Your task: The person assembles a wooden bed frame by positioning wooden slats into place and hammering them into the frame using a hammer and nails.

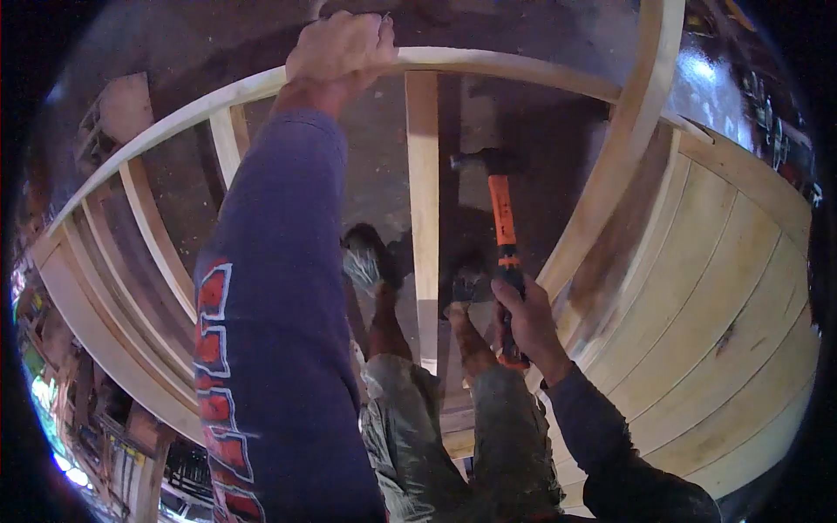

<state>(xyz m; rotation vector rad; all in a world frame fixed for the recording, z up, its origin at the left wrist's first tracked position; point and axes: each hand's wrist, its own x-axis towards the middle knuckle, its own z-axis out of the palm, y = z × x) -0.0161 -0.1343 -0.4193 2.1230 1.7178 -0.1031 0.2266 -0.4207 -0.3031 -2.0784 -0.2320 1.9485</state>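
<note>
My left hand (340, 52) is closed at the far side of the curved wooden rail (497, 63), its wrist crossing over the rail. A small shiny bit shows by its fingertips, but what they hold is too small to make out. In my right hand (534, 324) is a claw hammer (504, 209) with an orange and black handle, gripped low, its dark head pointing away from me. Between the two hands a pale upright slat (423, 174) runs from the rail down towards my legs.
Planked wooden panel (706, 288) stands on the right, with a thick curved beam (623, 157) beside it. More slats (157, 222) and a curved side board (105, 322) enclose the left. My feet (370, 261) are on the dark floor inside the frame.
</note>
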